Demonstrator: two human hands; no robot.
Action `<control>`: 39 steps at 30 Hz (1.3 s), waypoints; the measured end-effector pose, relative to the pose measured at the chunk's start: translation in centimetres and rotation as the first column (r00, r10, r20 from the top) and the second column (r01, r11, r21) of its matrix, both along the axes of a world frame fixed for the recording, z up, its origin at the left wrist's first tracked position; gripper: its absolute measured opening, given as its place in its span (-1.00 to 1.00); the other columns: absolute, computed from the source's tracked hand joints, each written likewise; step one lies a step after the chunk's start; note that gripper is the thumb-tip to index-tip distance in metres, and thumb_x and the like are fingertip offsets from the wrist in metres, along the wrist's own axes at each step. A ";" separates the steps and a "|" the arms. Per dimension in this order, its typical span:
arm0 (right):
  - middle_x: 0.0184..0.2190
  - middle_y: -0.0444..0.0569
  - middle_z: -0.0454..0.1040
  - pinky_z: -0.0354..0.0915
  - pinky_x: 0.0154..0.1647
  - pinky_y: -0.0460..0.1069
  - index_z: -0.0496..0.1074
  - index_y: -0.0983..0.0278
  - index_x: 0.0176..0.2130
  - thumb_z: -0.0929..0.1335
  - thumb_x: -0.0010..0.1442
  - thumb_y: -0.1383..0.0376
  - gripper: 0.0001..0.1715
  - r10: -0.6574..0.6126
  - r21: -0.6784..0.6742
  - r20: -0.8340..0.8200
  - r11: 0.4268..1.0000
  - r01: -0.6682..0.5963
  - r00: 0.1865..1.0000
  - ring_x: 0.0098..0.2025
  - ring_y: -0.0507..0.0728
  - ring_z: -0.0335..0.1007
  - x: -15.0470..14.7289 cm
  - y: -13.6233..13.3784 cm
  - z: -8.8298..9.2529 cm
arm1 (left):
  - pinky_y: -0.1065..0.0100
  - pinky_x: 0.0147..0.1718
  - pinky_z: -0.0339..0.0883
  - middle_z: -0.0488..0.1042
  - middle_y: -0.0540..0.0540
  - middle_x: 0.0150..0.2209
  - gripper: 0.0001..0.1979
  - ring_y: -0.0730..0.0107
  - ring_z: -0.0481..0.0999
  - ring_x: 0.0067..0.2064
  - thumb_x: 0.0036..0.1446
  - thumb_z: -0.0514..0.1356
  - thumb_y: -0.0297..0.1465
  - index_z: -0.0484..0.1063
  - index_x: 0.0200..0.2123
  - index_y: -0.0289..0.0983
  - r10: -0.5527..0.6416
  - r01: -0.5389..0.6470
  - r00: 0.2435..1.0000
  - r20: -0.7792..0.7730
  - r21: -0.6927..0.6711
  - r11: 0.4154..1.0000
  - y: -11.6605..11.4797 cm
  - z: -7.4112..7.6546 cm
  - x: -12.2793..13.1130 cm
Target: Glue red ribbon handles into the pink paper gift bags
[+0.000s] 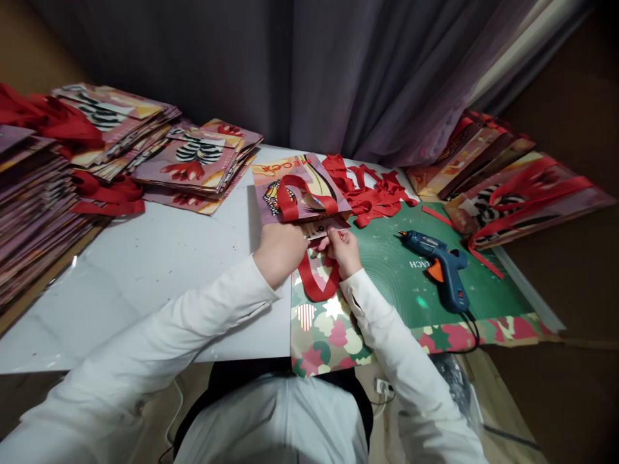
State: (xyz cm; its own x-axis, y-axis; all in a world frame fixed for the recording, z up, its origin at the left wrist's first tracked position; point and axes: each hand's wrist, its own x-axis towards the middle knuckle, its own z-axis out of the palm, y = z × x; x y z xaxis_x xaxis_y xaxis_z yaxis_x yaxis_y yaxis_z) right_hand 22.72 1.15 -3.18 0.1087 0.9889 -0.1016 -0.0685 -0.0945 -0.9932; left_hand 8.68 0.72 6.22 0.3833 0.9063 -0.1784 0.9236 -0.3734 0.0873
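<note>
A purple and yellow paper gift bag (316, 177) lies in front of me, its opening toward me. One red ribbon handle (289, 205) rests on its upper face; a second red ribbon loop (316, 291) hangs from the opening over the patterned sheet. My left hand (282, 252) is closed at the left side of the opening, its fingertips partly hidden at the bag's edge. At the right side, my right hand (343, 250) pinches the bag's edge near the ribbon end. What lies between those fingertips is too small to make out fully.
A blue glue gun (438, 254) with a cord lies on the green board (387, 270) to the right. Red ribbon strips (367, 190) are heaped behind it. Flat bags (188, 164) are stacked at left, with ribbons (109, 193). Bags with handles (522, 196) stand at right.
</note>
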 end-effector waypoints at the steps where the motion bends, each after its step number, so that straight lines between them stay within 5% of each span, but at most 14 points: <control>1: -0.80 -0.16 0.27 -0.06 -0.75 -0.14 0.26 0.23 -0.57 0.29 0.12 -0.14 -0.45 -0.013 -0.003 0.034 1.000 0.013 0.999 -0.76 -0.08 -0.11 0.0 0.0 -0.2 | 0.06 -0.17 0.40 0.58 -0.43 -0.23 -0.72 -0.15 0.58 -0.11 0.29 0.05 -0.42 0.51 -0.20 -0.46 0.004 -0.004 1.000 -0.030 0.000 1.000 -0.3 0.1 -0.2; 6: -0.37 0.10 0.50 0.31 -0.44 -0.03 0.36 0.38 -0.16 0.30 0.16 0.09 -0.59 -0.230 0.065 0.322 0.973 0.220 0.919 -0.49 0.05 0.30 0.3 -0.2 -0.1 | 0.14 -0.19 0.41 0.59 -0.36 -0.22 -0.68 -0.02 0.58 -0.14 0.22 -0.03 -0.62 0.52 -0.16 -0.43 -0.038 0.043 0.995 -0.089 0.050 0.998 -0.3 0.4 -1.0; 8: 0.02 0.33 0.38 0.34 -0.07 0.13 0.21 0.44 0.12 0.37 0.08 0.18 -0.31 -0.404 0.271 0.498 0.913 0.305 0.768 -0.08 0.23 0.38 0.8 -0.5 0.9 | 0.15 -0.20 0.41 0.59 -0.34 -0.23 -0.67 0.01 0.58 -0.15 0.22 -0.04 -0.61 0.51 -0.15 -0.41 -0.057 0.064 0.995 -0.078 0.088 0.994 0.1 0.1 -1.2; 9: 0.16 0.39 0.24 0.25 0.08 0.21 0.11 0.44 0.22 0.38 0.07 0.21 -0.19 -0.466 0.392 0.596 0.880 0.269 0.654 0.12 0.31 0.25 1.1 -0.7 1.6 | 0.16 -0.22 0.41 0.59 -0.33 -0.25 -0.68 0.02 0.59 -0.18 0.21 -0.03 -0.61 0.51 -0.16 -0.40 -0.065 0.072 0.995 -0.069 0.104 0.992 0.1 -0.1 -1.2; 11: 0.30 0.37 0.05 0.07 0.23 0.29 0.04 0.40 0.30 0.36 0.12 0.26 -0.15 -0.482 0.520 0.763 0.853 0.033 0.431 0.32 0.37 -0.02 1.5 -0.8 3.2 | 0.15 -0.26 0.40 0.58 -0.34 -0.29 -0.72 -0.01 0.59 -0.22 0.21 0.00 -0.59 0.51 -0.18 -0.41 -0.083 0.089 0.995 -0.047 0.133 0.987 0.1 -0.8 -1.3; 13: 0.28 0.29 0.15 0.07 0.24 0.24 0.14 0.36 0.28 0.31 0.19 0.31 -0.30 -0.359 0.432 0.886 0.869 -0.242 0.292 0.30 0.35 0.02 1.8 -0.6 4.8 | 0.13 -0.29 0.39 0.57 -0.36 -0.29 -0.74 -0.03 0.58 -0.25 0.22 0.02 -0.56 0.50 -0.18 -0.42 -0.112 0.114 0.993 -0.019 0.171 0.979 -0.2 -1.5 -1.4; 15: 0.15 0.21 0.35 0.18 0.13 0.14 0.29 0.34 0.19 0.27 0.23 0.38 -0.47 -0.242 0.287 0.956 0.880 -0.378 0.165 0.16 0.30 0.19 1.9 -0.2 6.2 | 0.13 -0.32 0.38 0.56 -0.36 -0.31 -0.74 -0.02 0.58 -0.27 0.24 0.01 -0.55 0.49 -0.15 -0.43 -0.149 0.145 0.989 0.002 0.211 0.967 -0.7 -2.4 -1.5; 19: -0.07 0.11 0.50 0.26 -0.17 0.04 0.43 0.28 -0.03 0.23 0.20 0.51 -0.61 -0.156 0.138 0.987 0.934 -0.330 -0.028 -0.03 0.26 0.31 2.0 0.9 7.9 | 0.14 -0.20 0.36 0.55 -0.30 -0.27 -0.67 0.06 0.54 -0.18 0.31 -0.08 -0.56 0.48 -0.10 -0.38 -0.264 0.241 0.964 0.034 0.305 0.921 -1.4 -4.3 -2.3; 26: -0.12 0.10 0.52 0.21 -0.35 0.02 0.46 0.29 -0.13 0.24 0.19 0.56 -0.66 -0.126 0.091 0.984 0.962 -0.257 -0.124 -0.05 0.27 0.33 2.0 1.3 9.2 | 0.17 0.12 0.20 0.56 -0.22 -0.08 -0.65 0.20 0.44 0.10 0.32 -0.04 -0.57 0.48 0.00 -0.30 -0.552 0.433 0.834 0.000 0.618 0.656 -2.8 -7.9 -4.5; 29: -0.11 0.13 0.52 0.22 -0.34 0.03 0.46 0.29 -0.14 0.24 0.27 0.49 -0.73 -0.117 0.079 0.984 0.963 -0.258 -0.134 -0.07 0.27 0.34 1.9 1.3 9.7 | 0.09 0.21 0.02 0.47 -0.18 0.11 -0.63 0.17 0.29 0.26 0.28 0.05 -0.53 0.45 0.08 -0.18 -0.549 0.409 0.833 0.068 0.593 0.694 -3.1 -8.1 -5.5; 34: -0.10 0.14 0.52 0.25 -0.31 0.04 0.46 0.29 -0.12 0.24 0.32 0.38 -0.77 -0.090 0.052 0.986 0.964 -0.259 -0.139 -0.04 0.29 0.36 2.4 2.1 10.1 | -0.22 0.22 -0.23 0.29 -0.16 0.25 -0.53 -0.17 -0.08 0.40 0.16 0.15 -0.40 0.42 0.14 0.02 -0.565 0.446 0.808 0.167 0.455 0.771 -1.4 -7.0 -6.8; 39: 0.04 0.16 0.46 0.30 -0.12 0.07 0.35 0.32 0.09 0.35 0.18 0.42 -0.54 -0.047 0.041 0.999 0.934 -0.355 -0.010 -0.01 0.26 0.39 2.9 0.6 10.4 | -0.22 0.15 -0.07 0.23 -0.16 0.27 -0.42 -0.20 -0.09 0.38 0.12 0.11 -0.48 0.35 0.20 0.07 -0.563 0.460 0.802 0.200 0.394 0.795 -0.3 -6.7 -7.1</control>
